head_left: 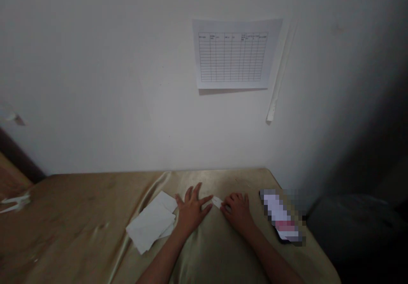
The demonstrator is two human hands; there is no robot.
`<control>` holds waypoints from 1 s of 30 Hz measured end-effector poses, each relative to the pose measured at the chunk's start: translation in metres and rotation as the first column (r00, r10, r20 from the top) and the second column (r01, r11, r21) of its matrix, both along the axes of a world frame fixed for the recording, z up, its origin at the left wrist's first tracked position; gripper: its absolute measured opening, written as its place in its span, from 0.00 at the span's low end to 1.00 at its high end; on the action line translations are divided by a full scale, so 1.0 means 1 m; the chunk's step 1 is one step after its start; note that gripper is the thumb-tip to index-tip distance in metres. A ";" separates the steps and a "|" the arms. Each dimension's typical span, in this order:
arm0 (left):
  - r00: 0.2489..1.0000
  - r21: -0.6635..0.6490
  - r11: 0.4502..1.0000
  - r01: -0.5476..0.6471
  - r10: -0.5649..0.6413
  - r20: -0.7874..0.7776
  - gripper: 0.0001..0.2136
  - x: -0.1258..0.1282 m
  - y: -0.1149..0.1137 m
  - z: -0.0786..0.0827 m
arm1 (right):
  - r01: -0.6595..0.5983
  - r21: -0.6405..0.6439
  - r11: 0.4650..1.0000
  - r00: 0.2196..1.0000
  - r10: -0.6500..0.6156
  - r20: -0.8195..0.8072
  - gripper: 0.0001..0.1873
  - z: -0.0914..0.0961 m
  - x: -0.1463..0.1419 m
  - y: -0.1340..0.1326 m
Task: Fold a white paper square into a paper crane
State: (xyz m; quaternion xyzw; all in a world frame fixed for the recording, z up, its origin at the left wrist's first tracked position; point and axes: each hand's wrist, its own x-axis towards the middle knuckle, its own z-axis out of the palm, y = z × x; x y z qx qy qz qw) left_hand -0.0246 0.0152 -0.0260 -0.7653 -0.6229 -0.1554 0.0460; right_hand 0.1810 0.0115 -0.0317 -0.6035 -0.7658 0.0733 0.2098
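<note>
A small piece of white paper, seemingly folded, lies on the cloth-covered table between my two hands. My left hand has its fingers spread, and its index fingertip reaches the paper's left edge. Curled fingers of my right hand pinch the paper's right end, partly covering it. Left of my left hand rests a loose stack of white paper sheets, and that hand's outer fingers come close to its right edge.
A phone with a blurred-out screen lies near the table's right edge. The tan satin cloth has creases. On the wall hang a printed table sheet and a narrow white strip. A white item sits far left.
</note>
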 end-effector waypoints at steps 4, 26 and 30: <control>0.997 0.009 0.997 0.077 -0.077 -0.017 0.21 0.000 -0.002 0.001 | -0.018 -0.023 1.000 0.998 0.016 -0.060 0.09 0.003 0.005 0.000; 0.996 0.061 0.994 0.087 -0.086 -0.009 0.18 0.017 -0.009 0.009 | -0.024 -0.031 0.999 0.998 0.023 -0.056 0.11 0.010 0.007 -0.002; 0.999 0.044 0.998 0.046 -0.046 -0.003 0.20 0.018 -0.006 0.011 | -0.014 -0.017 1.000 1.000 0.014 -0.004 0.12 0.009 0.005 -0.001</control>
